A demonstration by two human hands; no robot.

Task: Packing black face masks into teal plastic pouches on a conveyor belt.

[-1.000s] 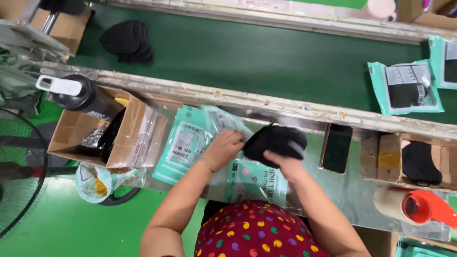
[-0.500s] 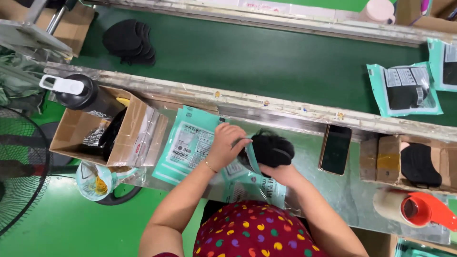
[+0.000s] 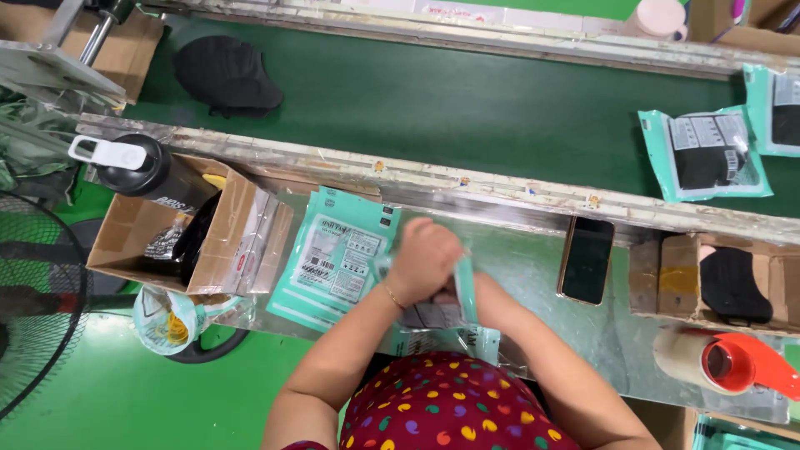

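My left hand [image 3: 423,258] is closed over the top of a teal plastic pouch [image 3: 463,287] held upright over the metal worktable [image 3: 533,275]. My right hand is hidden behind the left hand and the pouch; only its forearm [image 3: 533,333] shows. The black fabric piece from a moment ago is out of sight, apparently inside the pouch. A stack of flat teal pouches [image 3: 337,254] lies just left of my hands. More pouches [image 3: 442,333] lie under my hands near the table's front edge.
A green conveyor belt [image 3: 467,100] runs behind the table, carrying a black fabric pile [image 3: 227,73] and filled pouches [image 3: 707,152]. A cardboard box [image 3: 183,229] with a black bottle [image 3: 146,167] sits left. A phone [image 3: 586,260], a box of black pieces [image 3: 733,283] and a tape dispenser [image 3: 725,362] sit right.
The black fabric piece that my hands held has gone into the teal pouch. Both hands have drawn together and moved left, closing around the pouch.
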